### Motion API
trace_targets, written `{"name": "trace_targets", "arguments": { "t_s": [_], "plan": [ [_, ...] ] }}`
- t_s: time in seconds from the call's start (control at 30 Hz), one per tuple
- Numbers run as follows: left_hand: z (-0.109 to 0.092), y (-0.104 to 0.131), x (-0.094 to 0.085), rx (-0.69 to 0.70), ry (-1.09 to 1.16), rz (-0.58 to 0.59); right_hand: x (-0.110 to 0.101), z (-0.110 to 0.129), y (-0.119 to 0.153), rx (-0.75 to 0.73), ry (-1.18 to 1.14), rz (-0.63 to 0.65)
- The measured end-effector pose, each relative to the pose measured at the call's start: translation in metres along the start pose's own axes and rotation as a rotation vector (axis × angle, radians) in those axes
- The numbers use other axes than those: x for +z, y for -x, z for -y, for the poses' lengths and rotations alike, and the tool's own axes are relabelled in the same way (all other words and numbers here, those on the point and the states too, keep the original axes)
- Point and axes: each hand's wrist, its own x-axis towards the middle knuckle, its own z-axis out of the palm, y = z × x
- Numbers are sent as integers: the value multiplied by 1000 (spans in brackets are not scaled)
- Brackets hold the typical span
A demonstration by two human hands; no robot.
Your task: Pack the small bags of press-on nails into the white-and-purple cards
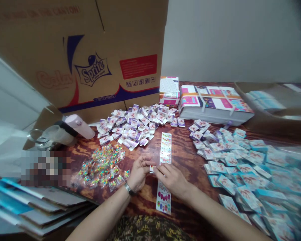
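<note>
A small white box [152, 169] with a coloured edge is pinched between my two hands, over the middle of the table. My left hand [137, 173] has its fingers closed at the box's left side and wears a watch at the wrist. From the other side my right hand [172, 180] grips the box, its fingers bent over it. Under the right hand runs a long white strip [166, 147] printed with rows of colourful shapes; the hand hides its middle. Small clear packets [102, 165] of bright multicoloured pieces are heaped left of my left hand.
Behind lie many small purple-and-white boxes [130, 125], before a big Sprite carton [102, 43]. Blue-and-white boxes [248, 177] cover the right side. A strapped bundle [213, 102] and an open carton [273, 124] stand at the back right. A pink bottle [79, 126] stands left.
</note>
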Motion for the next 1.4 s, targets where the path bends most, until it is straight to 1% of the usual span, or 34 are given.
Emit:
{"name": "trace_targets", "arguments": {
  "t_s": [0.03,0.07,0.1,0.13,0.17,0.2,0.23,0.27,0.3,0.37,0.43,0.5,0.6,0.67,0.8,0.87,0.93,1.07,1.17,1.27,1.4],
  "plan": [
    [-3,3,-7,7,-66,-2,2,0,-1,-1,-29,17],
    [-6,7,-16,51,-179,-9,4,-1,-2,12,-57,35],
    [-9,12,-27,127,-335,-23,7,-4,-3,42,-79,51],
    [-11,18,-41,236,-523,-46,9,-8,-3,81,-93,66],
    [-12,26,-55,356,-759,-66,12,-12,-2,122,-99,76],
    [-11,33,-69,459,-983,-59,14,-15,-1,157,-100,84],
    [-9,41,-83,521,-1168,2,16,-19,0,181,-99,91],
    [-5,48,-94,565,-1313,68,18,-21,0,195,-100,95],
    [0,54,-103,598,-1432,109,19,-23,0,202,-102,99],
    [11,60,-111,618,-1576,160,22,-22,-2,205,-109,110],
    [21,56,-107,599,-1621,188,24,-20,-7,208,-125,118],
    [27,46,-94,581,-1603,226,27,-18,-13,229,-159,100],
    [28,31,-75,613,-1548,285,32,-19,-19,272,-235,51],
    [26,27,-68,650,-1528,272,36,-22,-21,299,-266,37],
    [29,27,-69,669,-1567,188,45,-23,-24,370,-253,34],
    [33,27,-69,644,-1602,175,51,-18,-27,381,-232,42],
    [38,25,-63,622,-1613,163,57,-12,-31,374,-196,41],
    [46,22,-48,598,-1570,118,68,-2,-35,296,-58,24],
    [49,21,-41,595,-1515,84,74,0,-33,214,35,46],
    [50,22,-42,592,-1440,69,79,2,-30,182,67,76],
    [44,25,-49,552,-1291,103,81,7,-29,153,70,102]
  ]
}}
